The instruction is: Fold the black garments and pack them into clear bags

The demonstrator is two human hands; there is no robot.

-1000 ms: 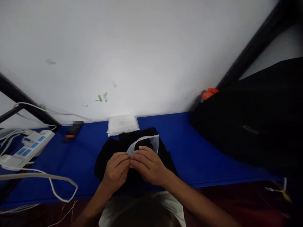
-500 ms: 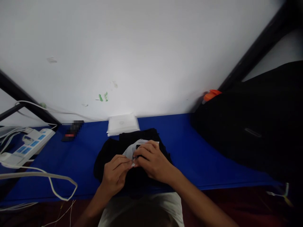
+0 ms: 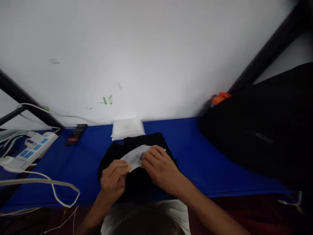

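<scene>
A folded black garment (image 3: 114, 155) lies on the blue table (image 3: 195, 153) in front of me. Over it both my hands hold a small clear plastic bag (image 3: 134, 156) with a white edge. My left hand (image 3: 112, 181) pinches the bag's near left corner, fingers curled. My right hand (image 3: 158, 168) grips the bag's right side, fingers closed over it. Part of the bag is hidden under my right fingers.
A stack of white flat packets (image 3: 127, 128) lies against the wall behind the garment. A white power strip (image 3: 29, 150) with cables sits at the left, beside a small black item (image 3: 74, 137). A white cord (image 3: 56, 192) loops at the near left. A large black bag (image 3: 264, 130) fills the right.
The bag, held open as a ring before, has been flattened and stretched leftward between my hands. My left hand has moved slightly left and nearer; my right hand shifted a little farther.
</scene>
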